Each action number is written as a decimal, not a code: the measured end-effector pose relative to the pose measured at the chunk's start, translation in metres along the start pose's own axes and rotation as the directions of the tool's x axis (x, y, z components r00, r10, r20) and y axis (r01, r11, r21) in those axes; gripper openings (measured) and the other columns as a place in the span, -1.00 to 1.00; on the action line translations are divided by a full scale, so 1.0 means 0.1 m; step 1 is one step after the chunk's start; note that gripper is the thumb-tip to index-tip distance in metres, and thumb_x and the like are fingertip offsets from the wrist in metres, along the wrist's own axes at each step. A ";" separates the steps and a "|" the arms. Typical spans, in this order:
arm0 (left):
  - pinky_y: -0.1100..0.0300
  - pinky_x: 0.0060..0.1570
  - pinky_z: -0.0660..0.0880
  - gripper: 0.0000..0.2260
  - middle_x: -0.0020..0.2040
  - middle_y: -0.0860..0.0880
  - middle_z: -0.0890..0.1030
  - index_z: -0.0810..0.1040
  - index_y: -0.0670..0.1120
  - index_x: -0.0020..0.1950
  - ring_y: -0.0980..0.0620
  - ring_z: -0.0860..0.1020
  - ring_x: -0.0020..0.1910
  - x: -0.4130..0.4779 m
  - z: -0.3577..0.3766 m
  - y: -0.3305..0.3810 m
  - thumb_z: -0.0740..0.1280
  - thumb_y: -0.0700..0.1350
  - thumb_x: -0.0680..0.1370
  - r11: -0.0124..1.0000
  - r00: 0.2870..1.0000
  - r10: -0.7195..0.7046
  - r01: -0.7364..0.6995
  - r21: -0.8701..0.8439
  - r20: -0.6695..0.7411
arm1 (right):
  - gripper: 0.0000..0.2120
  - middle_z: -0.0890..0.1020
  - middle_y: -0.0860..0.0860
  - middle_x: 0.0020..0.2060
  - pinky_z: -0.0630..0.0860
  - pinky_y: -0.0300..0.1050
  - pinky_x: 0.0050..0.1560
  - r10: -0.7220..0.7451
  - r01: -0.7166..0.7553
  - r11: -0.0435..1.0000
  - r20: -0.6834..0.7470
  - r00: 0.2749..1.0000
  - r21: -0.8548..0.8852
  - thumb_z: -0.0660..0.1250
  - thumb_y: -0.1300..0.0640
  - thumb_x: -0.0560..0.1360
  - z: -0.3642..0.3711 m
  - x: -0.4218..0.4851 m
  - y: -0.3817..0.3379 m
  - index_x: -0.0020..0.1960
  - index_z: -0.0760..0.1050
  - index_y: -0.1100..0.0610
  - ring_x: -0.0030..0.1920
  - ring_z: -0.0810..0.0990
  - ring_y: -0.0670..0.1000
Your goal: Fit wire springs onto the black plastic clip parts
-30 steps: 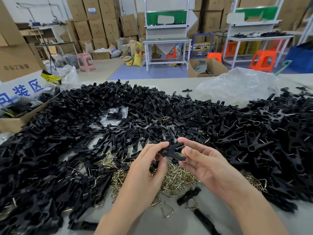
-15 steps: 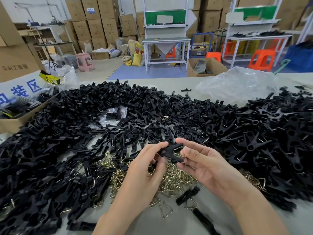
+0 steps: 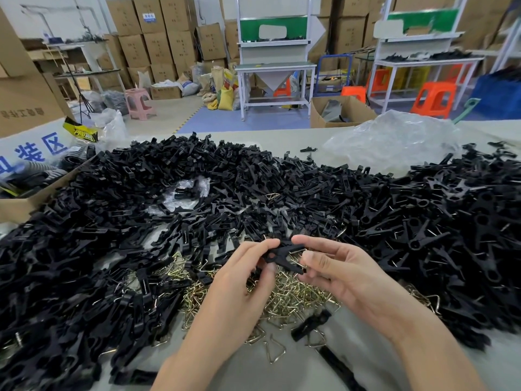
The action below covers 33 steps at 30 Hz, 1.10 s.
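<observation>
Closest to me, on the bare worktop (image 3: 248,376), a few loose triangles of wire trail out from the heap of wire springs (image 3: 298,297) that lies directly under my hands. Just above that heap I hold one clip (image 3: 284,256) between both hands. My left hand (image 3: 239,280) pinches its left end between thumb and forefinger, and my right hand (image 3: 346,275) curls its fingertips round the right end. The clip's long axis runs across me, left to right, dipping a little toward the right hand, so neither hand has to reach for it. A glint of wire shows at the right-hand end, but my fingers cover the joint and I cannot tell whether the spring is fully seated. I judge that the next push has to run along that axis, with the left hand bracing.

Around and beyond my hands the black clip parts (image 3: 112,249) spread in a deep drift across the worktop, left and right. In the middle of the drift a small clear bag (image 3: 194,190) holds a few more black pieces. At the left edge a cardboard box (image 3: 17,207) holds dark, ribbed-looking goods, too blurred to name. Further back on the right a crumpled clear plastic bag (image 3: 394,142) lies on the worktop, and I can see nothing inside it. Past the worktop's far edge, an open carton (image 3: 318,114) on the floor holds something grey.
</observation>
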<state>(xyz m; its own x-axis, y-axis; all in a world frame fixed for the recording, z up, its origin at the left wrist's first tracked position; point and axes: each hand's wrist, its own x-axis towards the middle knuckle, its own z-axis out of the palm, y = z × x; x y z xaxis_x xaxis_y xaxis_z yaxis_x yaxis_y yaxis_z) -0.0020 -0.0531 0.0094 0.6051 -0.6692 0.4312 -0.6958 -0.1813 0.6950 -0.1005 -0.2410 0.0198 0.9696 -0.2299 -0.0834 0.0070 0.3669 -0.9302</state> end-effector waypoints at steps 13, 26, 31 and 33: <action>0.49 0.08 0.37 -0.70 0.19 0.31 0.52 0.40 0.33 0.36 0.24 0.52 0.16 0.01 0.01 0.02 0.16 0.14 0.63 0.999 0.999 -0.003 0.004 -0.038 0.033 | -0.49 0.67 0.06 -0.13 0.63 -0.09 0.02 -0.009 0.004 0.993 0.044 0.999 0.115 0.62 0.11 0.34 0.07 0.00 -0.02 0.27 0.64 0.09 -0.15 0.62 -0.02; 0.22 0.30 0.40 -0.72 0.30 0.26 0.48 0.55 0.19 0.31 0.05 0.44 0.35 0.01 0.04 0.04 0.30 -0.08 0.64 0.997 0.998 0.057 -0.059 -0.055 -0.034 | -0.59 0.65 0.14 0.18 0.61 0.09 0.11 0.041 -0.055 0.993 0.129 0.991 0.107 0.41 0.05 0.51 0.24 -0.01 0.04 0.35 0.58 0.02 0.09 0.66 0.08; 0.18 0.39 0.27 -0.70 0.54 0.27 0.14 0.50 0.44 0.26 0.07 0.19 0.54 -0.01 0.06 0.09 0.26 0.06 0.61 0.996 0.998 0.068 -0.067 -0.067 0.018 | -0.62 0.67 0.12 0.09 0.58 0.10 0.19 -0.024 0.013 0.999 0.239 0.971 0.045 0.36 0.08 0.52 0.35 0.00 0.11 0.33 0.59 0.07 0.16 0.62 0.02; 0.17 0.37 0.30 -0.70 0.56 0.23 0.16 0.50 0.41 0.29 0.17 0.20 0.52 -0.01 0.05 0.07 0.25 0.07 0.62 0.994 0.995 0.065 -0.058 -0.094 0.074 | -0.63 0.66 0.10 0.04 0.58 0.05 0.16 -0.028 0.018 0.999 0.230 0.973 0.045 0.36 0.07 0.52 0.35 -0.01 0.12 0.30 0.60 0.11 0.13 0.62 0.03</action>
<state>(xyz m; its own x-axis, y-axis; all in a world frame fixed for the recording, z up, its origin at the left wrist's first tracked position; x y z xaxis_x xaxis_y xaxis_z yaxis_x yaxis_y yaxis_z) -0.0090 -0.0575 0.0112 0.5282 -0.7311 0.4319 -0.6905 -0.0737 0.7196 -0.0924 -0.2048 0.0214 0.9993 -0.0261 0.0270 0.0352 0.4030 -0.9145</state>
